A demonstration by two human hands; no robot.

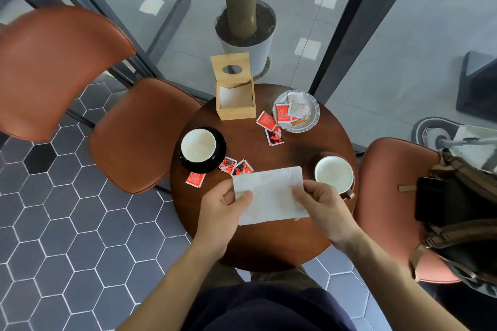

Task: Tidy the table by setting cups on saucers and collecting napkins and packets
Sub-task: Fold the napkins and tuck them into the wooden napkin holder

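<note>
Over the near half of the round brown table, a white napkin is held flat between both hands. My left hand pinches its left edge and my right hand its right edge. A white cup stands on a black saucer at the left. Another white cup stands on a brown saucer at the right. Red packets lie loose: three near the black saucer and two near the middle. A scalloped silver dish at the back right holds several packets.
A bamboo napkin box stands at the table's back edge. Orange chairs flank the table, left and right, the right one carrying a backpack. A potted tree stands beyond the glass.
</note>
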